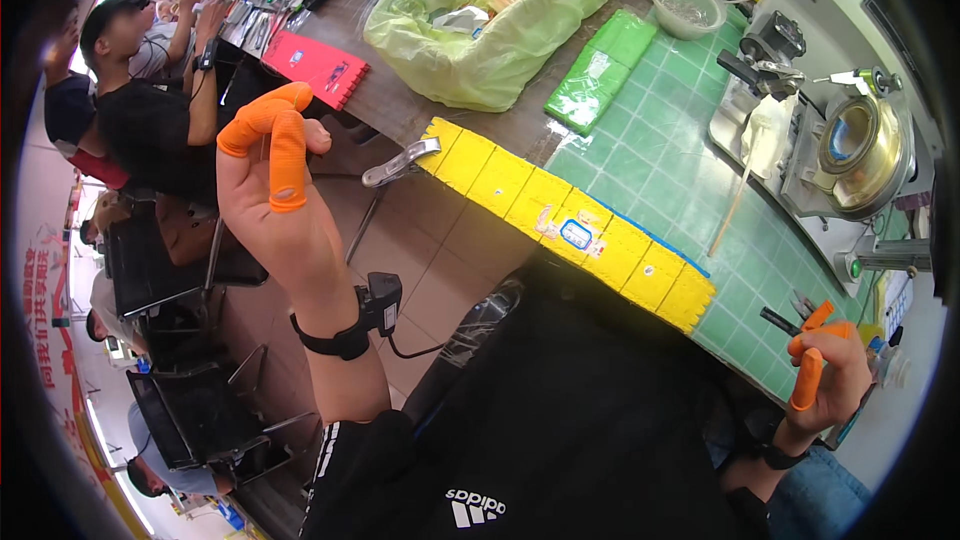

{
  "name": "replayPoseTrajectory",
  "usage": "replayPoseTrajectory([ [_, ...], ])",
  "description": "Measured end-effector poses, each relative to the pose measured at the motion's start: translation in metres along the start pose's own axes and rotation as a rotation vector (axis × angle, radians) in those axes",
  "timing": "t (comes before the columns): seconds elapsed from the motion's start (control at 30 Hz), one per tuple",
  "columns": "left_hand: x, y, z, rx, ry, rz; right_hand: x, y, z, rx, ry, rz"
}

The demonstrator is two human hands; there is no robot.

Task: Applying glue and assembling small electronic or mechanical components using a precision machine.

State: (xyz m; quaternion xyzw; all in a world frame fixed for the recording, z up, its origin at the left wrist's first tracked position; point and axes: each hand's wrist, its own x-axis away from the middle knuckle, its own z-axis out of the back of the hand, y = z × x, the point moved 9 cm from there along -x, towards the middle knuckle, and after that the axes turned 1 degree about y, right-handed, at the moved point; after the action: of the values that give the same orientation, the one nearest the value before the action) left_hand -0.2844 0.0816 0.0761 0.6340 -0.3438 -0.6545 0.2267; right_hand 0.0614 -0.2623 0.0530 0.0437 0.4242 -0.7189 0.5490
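Observation:
My left hand [268,175] is raised off the left end of the table, with orange finger cots on it. Its fingers are curled in, and whatever they might hold is hidden. A metal clamp [402,161] sits between it and a yellow notched strip [510,195] along the table's front edge. My right hand [832,380] is at the lower right, also in orange finger cots, fingers bent together. A black stick-like tool [779,321] lies close to its fingertips; I cannot tell whether they grip anything.
A green gridded mat [640,155] covers the tabletop under a green packet [603,70]. Behind are a yellow-green plastic bag [480,65], a clear bowl [687,5] and a red block [315,68]. A machine with a round metal part [862,155] stands right. People [150,110] sit at left.

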Motion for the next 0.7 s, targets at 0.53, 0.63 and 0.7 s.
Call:
replayPoseTrajectory([
  [0.53, -0.023, 0.048, -0.065, 0.148, -0.260, -0.259, 0.004, -0.010, -0.030, 0.023, -0.047, -0.001],
  [0.63, -0.037, 0.057, -0.092, 0.251, -0.391, -0.298, 0.004, -0.006, -0.033, 0.032, -0.065, 0.012],
  [0.7, -0.048, 0.069, -0.098, 0.205, -0.332, -0.342, 0.003, -0.007, -0.035, 0.011, -0.087, 0.027],
])
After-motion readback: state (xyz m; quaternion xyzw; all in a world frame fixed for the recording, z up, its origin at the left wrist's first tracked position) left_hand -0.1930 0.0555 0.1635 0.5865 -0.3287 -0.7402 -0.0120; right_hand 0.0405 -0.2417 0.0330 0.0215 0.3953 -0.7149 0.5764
